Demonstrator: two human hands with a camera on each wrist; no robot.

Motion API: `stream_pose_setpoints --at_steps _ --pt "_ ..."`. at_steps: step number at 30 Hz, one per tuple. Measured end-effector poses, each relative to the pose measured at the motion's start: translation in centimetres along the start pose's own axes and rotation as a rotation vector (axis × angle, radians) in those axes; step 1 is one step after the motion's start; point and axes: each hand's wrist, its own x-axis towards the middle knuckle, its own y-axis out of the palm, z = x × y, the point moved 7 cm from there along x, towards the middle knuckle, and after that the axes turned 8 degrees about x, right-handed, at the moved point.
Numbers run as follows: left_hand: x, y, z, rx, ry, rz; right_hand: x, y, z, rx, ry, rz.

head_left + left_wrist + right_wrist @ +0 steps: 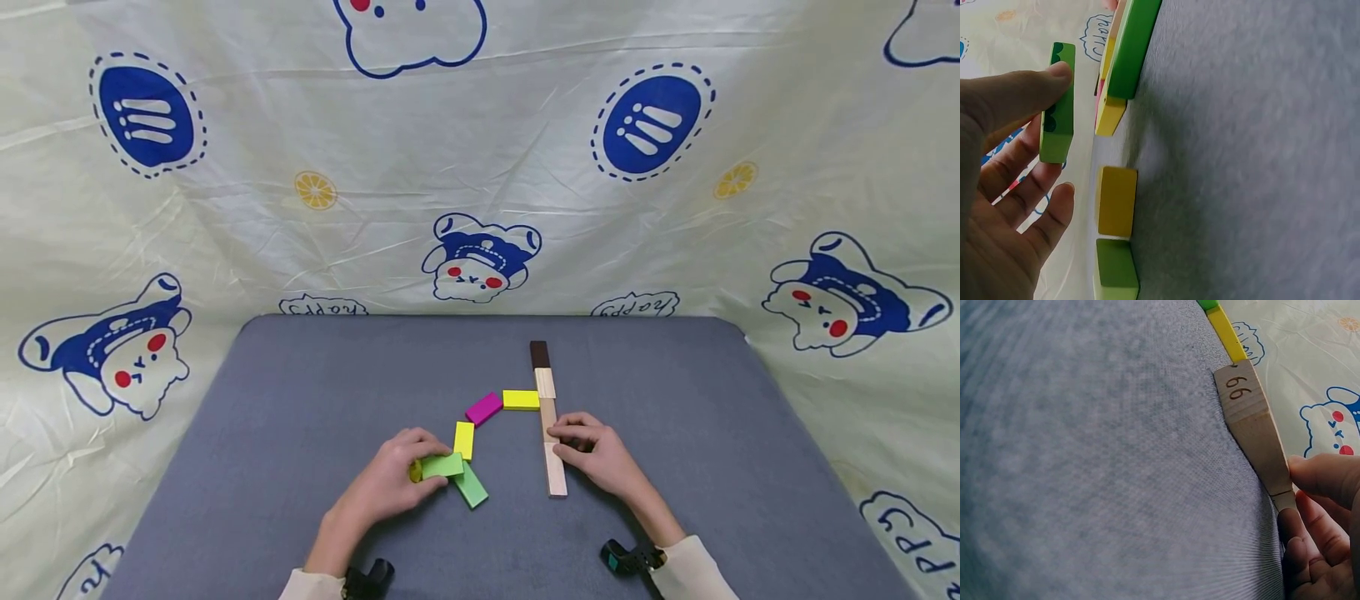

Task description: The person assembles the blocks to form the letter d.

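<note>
Between thumb and fingers my left hand point(393, 475) pinches a green block point(1060, 134), raised off the table in the left wrist view. Under it in the head view lies another green block point(472, 486), next to a yellow block point(464, 440). A darker yellow block point(1117, 203) and a further green block point(1116, 269) lie below the left hand. My right hand point(600, 450) rests at the right side of a line of wooden blocks. Its thumb and fingertips touch the nearest pale wooden block point(1254, 419), marked 66, and the tan one point(549, 419) beyond.
From the wooden line's left side, a yellow block point(521, 400) and a magenta block point(483, 408) curve toward the left hand. A pale block point(545, 383) and a dark brown block point(540, 354) form the far end. The grey table point(337, 367) meets a printed curtain point(360, 250).
</note>
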Motion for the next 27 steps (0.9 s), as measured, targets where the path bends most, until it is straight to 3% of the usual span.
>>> stream_pose_setpoints --at_steps 5,18,27 --pt "-0.2 0.4 -0.6 -0.027 0.003 0.008 0.0 0.0 -0.1 -0.007 0.013 -0.002" --pt "-0.3 1.6 -2.4 -0.062 0.107 -0.042 0.1 0.1 -0.2 -0.038 0.002 -0.008" --pt "-0.1 2.6 -3.2 -0.075 0.128 -0.020 0.0 0.1 -0.2 -0.022 0.004 -0.009"
